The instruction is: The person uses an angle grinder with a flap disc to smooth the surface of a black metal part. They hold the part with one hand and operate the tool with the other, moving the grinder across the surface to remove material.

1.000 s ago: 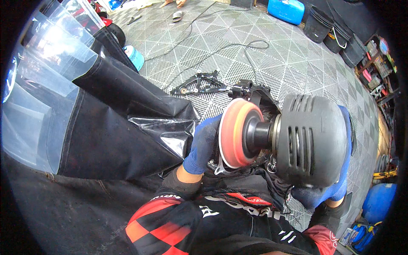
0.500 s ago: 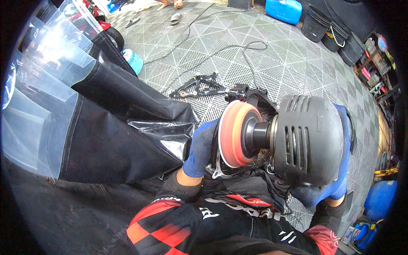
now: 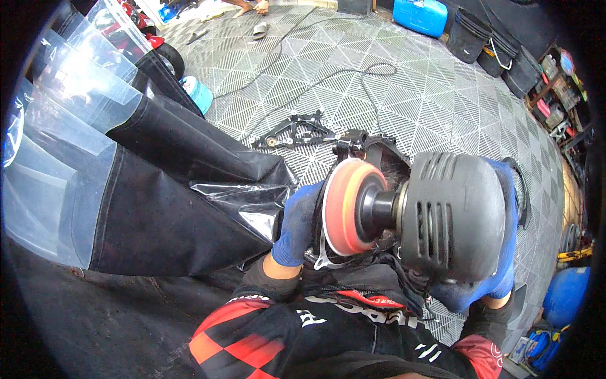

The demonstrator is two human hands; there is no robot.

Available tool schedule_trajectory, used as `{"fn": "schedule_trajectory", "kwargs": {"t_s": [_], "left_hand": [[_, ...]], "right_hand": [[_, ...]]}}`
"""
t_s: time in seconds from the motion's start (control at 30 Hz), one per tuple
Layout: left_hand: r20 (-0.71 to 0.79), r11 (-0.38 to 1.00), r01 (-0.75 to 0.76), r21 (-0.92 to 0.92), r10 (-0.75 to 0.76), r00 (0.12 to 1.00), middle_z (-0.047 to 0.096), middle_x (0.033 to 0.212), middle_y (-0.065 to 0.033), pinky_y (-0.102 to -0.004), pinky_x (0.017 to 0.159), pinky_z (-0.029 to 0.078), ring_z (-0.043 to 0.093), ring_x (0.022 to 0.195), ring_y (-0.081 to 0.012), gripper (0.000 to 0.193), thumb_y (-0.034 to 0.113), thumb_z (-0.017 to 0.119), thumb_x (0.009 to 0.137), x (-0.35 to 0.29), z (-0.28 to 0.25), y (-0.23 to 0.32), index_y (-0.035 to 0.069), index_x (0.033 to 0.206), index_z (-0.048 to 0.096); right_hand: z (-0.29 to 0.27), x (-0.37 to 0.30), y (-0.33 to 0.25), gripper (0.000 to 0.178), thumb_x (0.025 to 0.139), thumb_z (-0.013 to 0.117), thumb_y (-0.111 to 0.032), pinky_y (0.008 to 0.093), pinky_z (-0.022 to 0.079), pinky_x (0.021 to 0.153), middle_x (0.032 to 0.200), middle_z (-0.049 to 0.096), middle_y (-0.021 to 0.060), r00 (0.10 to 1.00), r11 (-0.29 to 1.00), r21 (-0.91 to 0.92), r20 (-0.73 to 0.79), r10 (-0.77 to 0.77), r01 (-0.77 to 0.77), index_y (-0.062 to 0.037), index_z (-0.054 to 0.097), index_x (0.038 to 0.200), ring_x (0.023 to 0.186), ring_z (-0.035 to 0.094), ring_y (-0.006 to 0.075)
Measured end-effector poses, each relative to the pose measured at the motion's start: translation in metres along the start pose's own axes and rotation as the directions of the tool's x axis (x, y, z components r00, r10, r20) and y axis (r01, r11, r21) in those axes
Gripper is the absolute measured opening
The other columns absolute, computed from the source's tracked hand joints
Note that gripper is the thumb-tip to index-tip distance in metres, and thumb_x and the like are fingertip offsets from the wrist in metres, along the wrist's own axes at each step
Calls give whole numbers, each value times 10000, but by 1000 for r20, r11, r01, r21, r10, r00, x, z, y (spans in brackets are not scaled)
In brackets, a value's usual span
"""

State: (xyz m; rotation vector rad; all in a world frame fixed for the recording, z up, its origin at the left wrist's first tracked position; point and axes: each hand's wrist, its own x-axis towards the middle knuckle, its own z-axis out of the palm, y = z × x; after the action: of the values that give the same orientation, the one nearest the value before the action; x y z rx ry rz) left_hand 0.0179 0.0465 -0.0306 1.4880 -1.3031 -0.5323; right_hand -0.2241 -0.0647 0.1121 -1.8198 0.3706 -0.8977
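My right hand (image 3: 499, 278), in a blue glove, grips a dark grey polishing machine (image 3: 451, 215) with an orange foam pad (image 3: 346, 207) that faces left. My left hand (image 3: 297, 224), also in a blue glove, holds a dark part (image 3: 372, 151) that sits partly behind the pad. The pad presses against or lies right next to that part; the contact is hidden. My red, black and white sleeves (image 3: 303, 328) come in from the lower edge.
Black and clear plastic sheeting (image 3: 126, 189) covers a large shape at the left. A black metal bracket (image 3: 290, 134) and cables (image 3: 328, 76) lie on the grey tiled floor. Black buckets (image 3: 492, 44) and a blue container (image 3: 423, 16) stand at the back; a blue drum (image 3: 565, 294) at right.
The polishing machine and both hands have stayed almost in place, with only a slight shift. Nothing was let go or taken.
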Motion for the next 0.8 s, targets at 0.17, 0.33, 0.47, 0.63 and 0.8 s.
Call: {"fn": "schedule_trajectory", "kwargs": {"t_s": [0.17,0.33,0.47,0.63,0.8], "left_hand": [[37,994,78,70,-80,996,736,951,-158,-356,734,567,725,835,-299,313,88,704,838,2,5,0,43,1147,697],[-14,999,29,20,-29,999,731,979,-160,-348,740,565,719,848,-290,312,96,713,832,-3,7,-11,54,1140,701],[-17,995,-21,94,22,1000,725,925,-155,-365,706,554,713,812,-296,302,96,735,802,-3,5,-8,45,1099,711],[-29,997,39,61,-38,999,725,935,-155,-364,707,550,713,820,-296,297,89,741,792,-9,-8,-3,38,1084,715],[-34,999,-1,45,2,999,722,947,-151,-368,710,548,708,829,-302,278,100,751,786,-7,4,-8,45,1057,719]], "right_hand": [[-3,-4,-29,1158,377,950,-270,431,463,1003,1280,547,167,985,979,-110,-27,172,-174,-27,375,1352,1152,582,249],[9,0,-36,1183,364,969,-286,436,445,1022,1303,527,172,993,983,-136,-28,119,-121,-31,375,1354,1180,563,251],[-2,-1,8,1228,344,992,-323,436,438,1029,1304,526,167,995,995,27,24,-95,95,-31,372,1362,1186,559,257],[0,-6,16,1150,385,955,-274,430,456,1003,1278,540,164,999,998,60,36,-14,12,-32,374,1347,1167,568,252],[-5,0,-8,1214,357,987,-310,423,451,1019,1286,539,158,999,999,40,44,24,-26,-27,377,1367,1183,564,252]]}}
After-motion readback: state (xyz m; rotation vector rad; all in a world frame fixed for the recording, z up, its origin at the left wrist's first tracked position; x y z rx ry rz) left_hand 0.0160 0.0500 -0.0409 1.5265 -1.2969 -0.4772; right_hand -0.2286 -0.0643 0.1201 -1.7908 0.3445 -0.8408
